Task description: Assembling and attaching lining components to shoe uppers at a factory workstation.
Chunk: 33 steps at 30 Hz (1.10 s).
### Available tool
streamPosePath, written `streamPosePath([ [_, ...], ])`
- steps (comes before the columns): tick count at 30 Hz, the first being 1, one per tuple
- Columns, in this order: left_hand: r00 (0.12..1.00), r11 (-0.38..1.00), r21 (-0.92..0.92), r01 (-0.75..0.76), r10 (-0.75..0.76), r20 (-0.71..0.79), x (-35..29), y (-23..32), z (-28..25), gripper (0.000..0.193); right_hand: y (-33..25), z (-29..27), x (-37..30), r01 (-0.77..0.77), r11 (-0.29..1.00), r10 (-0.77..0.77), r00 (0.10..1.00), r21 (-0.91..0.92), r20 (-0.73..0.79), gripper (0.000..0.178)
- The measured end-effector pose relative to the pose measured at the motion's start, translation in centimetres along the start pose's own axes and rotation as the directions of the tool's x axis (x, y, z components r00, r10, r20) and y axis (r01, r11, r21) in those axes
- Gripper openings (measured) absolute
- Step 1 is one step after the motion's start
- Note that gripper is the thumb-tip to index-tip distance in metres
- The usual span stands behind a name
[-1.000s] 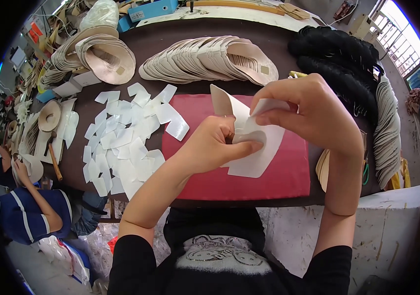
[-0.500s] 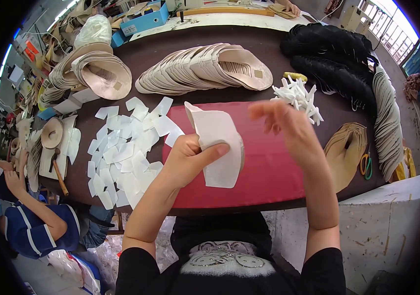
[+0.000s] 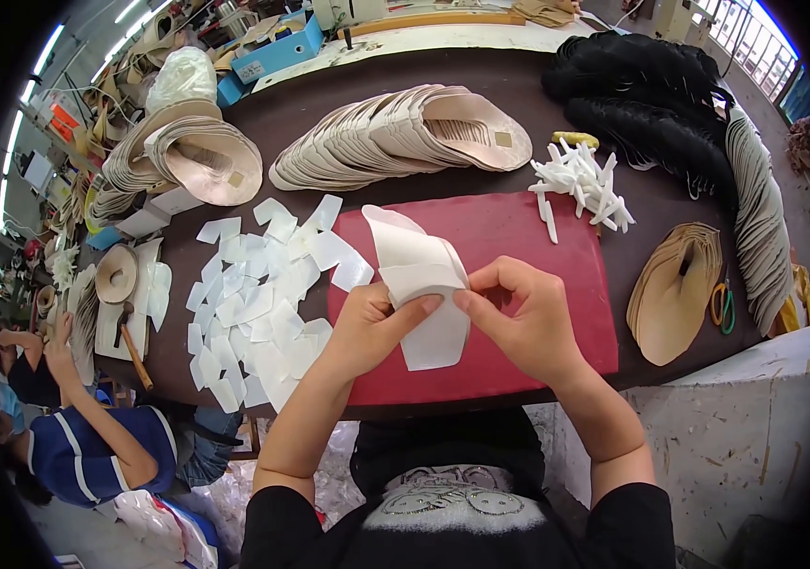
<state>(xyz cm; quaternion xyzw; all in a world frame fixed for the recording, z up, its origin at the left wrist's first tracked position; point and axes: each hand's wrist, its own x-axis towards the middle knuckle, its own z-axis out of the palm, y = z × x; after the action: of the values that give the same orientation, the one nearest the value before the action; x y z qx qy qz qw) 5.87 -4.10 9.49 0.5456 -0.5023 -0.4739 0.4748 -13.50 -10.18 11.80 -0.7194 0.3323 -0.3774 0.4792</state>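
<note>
A brown table (image 3: pixel 509 72) bears white patches (image 3: pixel 258 294) and a red mat (image 3: pixel 571 270).

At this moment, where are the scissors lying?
In the head view, the scissors lie on the right of the dark table, between the tan stack and the off-white stack.

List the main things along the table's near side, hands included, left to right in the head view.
Wooden-handled hammer, heap of glossy white flat pieces, left hand, curved white sheet piece, right hand, tan oval stack of thin layers, scissors with orange and green handles.
</note>
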Motion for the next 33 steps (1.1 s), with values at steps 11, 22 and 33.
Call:
streamPosePath([
  [11, 0.992, 0.815, -0.567, -0.122, 0.088, -0.086, 1.2, -0.4, -0.1, 0.039, 0.2, 1.1, 1.2, -0.105, 0.984, 0.095, 0.993, 0.144, 0.076, 0.01],
  [22, 0.932, 0.938, 0.223, 0.265, -0.308, 0.191, -4.5, 2.6, -3.8, 0.038, 0.0, -1.1, 1.8, 0.205, 0.888, -0.186, 0.979, -0.411, 0.086, 0.021],
  [33, 0.986, 0.918, 0.362, -0.164, 0.158, 0.047, -0.5, 2.8, -2.4, 0.025, 1.6, -0.5, -0.3, -0.025, 0.992, -0.002, 0.976, -0.12, -0.216, 0.015],
])
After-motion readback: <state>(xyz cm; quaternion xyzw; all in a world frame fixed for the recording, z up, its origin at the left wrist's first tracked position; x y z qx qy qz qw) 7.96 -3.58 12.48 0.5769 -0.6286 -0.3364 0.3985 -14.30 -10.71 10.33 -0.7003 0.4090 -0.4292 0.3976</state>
